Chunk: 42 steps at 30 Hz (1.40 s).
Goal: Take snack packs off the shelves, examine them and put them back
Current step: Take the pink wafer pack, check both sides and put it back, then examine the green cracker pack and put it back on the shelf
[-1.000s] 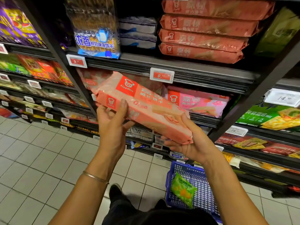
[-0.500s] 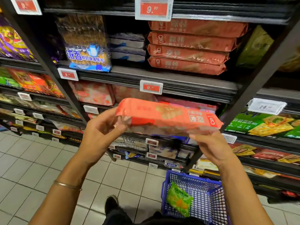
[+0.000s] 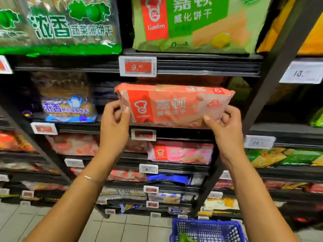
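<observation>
A long orange Garden wafer pack (image 3: 173,106) is held level in front of the middle shelf opening, its printed face toward me. My left hand (image 3: 114,123) pinches its left end and my right hand (image 3: 222,124) grips its right end from below. More orange packs sit dimly behind it on the shelf (image 3: 183,79). The pack hides most of that stack.
A green Garden pack (image 3: 197,23) and a green cracker bag (image 3: 57,27) fill the shelf above. A blue-labelled cracker bag (image 3: 67,103) stands to the left. A pink Garden pack (image 3: 180,152) lies one shelf down. A blue basket (image 3: 206,229) sits on the tiled floor below.
Both hands have lifted the orange pack from waist height up to the middle shelf level and turned it so its front faces me. The view has tilted upward.
</observation>
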### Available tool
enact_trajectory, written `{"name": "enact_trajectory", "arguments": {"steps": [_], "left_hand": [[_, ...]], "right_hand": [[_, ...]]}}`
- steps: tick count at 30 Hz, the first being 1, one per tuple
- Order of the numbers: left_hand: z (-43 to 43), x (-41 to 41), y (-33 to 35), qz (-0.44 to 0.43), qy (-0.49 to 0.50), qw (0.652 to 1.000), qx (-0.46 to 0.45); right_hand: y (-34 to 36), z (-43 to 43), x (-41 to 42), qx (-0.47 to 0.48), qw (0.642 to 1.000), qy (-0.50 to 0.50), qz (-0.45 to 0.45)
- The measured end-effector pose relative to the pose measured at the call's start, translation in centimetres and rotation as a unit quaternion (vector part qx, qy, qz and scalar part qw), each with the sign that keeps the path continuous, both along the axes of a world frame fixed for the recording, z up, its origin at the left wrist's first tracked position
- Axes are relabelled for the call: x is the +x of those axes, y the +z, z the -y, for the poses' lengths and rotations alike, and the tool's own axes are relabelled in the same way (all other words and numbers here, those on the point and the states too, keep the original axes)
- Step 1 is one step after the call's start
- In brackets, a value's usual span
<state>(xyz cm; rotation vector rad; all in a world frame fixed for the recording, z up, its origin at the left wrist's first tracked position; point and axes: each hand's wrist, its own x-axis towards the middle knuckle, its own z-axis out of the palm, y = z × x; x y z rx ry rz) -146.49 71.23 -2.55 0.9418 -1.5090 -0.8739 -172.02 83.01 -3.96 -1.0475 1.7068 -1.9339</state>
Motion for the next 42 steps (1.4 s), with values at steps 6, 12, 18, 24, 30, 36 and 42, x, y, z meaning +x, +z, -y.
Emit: {"name": "enact_trajectory", "arguments": {"steps": [6, 12, 18, 24, 30, 36, 42], "left_hand": [[4.9, -3.9, -0.4, 0.081, -0.023, 0.992, 0.095], [4.6, -3.7, -1.8, 0.163, 0.007, 0.986, 0.042], [4.5, -4.2, -1.9, 0.157, 0.019, 0.986, 0.055], [4.0, -4.3, -3.1, 0.100, 0.011, 0.994, 0.044], [-0.6, -6.7, -5.8, 0.021, 0.047, 0.993, -0.108], [-11.7, -14.7, -6.3, 0.003, -0.137, 0.971, -0.194], [-18.2, -25.1, -4.8, 0.055, -0.199, 0.973, -0.102]], "right_hand": [[1.3, 3.4, -1.8, 0.140, 0.988, -0.049, -0.031], [-0.3, 3.9, -2.1, 0.178, 0.978, -0.104, -0.038], [-0.8, 4.2, -1.4, 0.175, 0.975, -0.123, -0.052], [0.3, 2.8, -0.8, 0.180, 0.980, -0.088, 0.005], [-2.7, -2.6, 3.8, 0.109, 0.992, -0.065, -0.012], [-4.3, -9.6, -1.8, 0.056, 0.988, -0.146, -0.017], [-3.3, -15.2, -14.9, 0.009, 0.988, -0.157, -0.007]]}}
